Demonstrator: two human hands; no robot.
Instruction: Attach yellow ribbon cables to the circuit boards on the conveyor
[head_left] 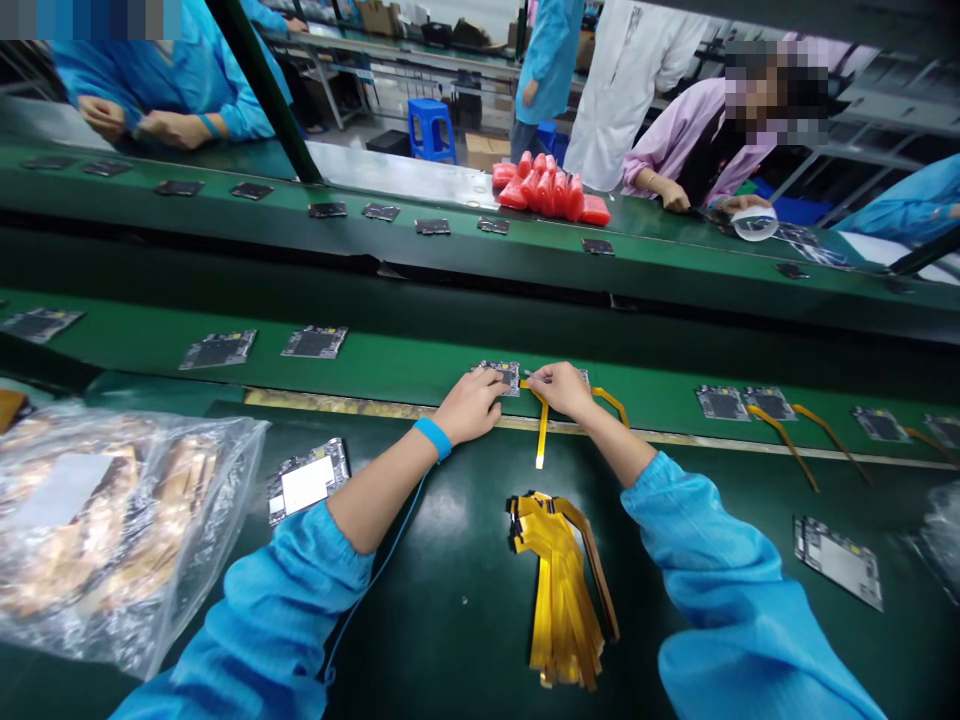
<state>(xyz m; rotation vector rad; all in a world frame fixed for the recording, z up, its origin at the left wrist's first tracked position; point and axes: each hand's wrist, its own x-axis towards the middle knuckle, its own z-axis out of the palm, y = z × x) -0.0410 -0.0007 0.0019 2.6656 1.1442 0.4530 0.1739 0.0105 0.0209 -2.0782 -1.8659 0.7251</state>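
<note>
On the green belt, the fingers of my left hand (pixel 471 404) press on the left part of a circuit board (pixel 511 374) and hold it there. At that board's right edge, my right hand (pixel 562 388) pinches the upper end of an orange flex cable (pixel 542 435). The cable's tail hangs over the belt's near edge, and my fingertips partly hide the join. Just behind my right hand lies another board with its own orange flex cable (pixel 611 400), mostly covered by the hand. A pile of flex cables (pixel 562 590) lies on the bench between my forearms.
A clear plastic bag (pixel 127 520) of flex cables lies at left, near a board with a white label (pixel 307 482). Another board (pixel 838 560) lies at right. Several boards line the belt (pixel 405 375). Across it are red packets (pixel 544 188) and people at work.
</note>
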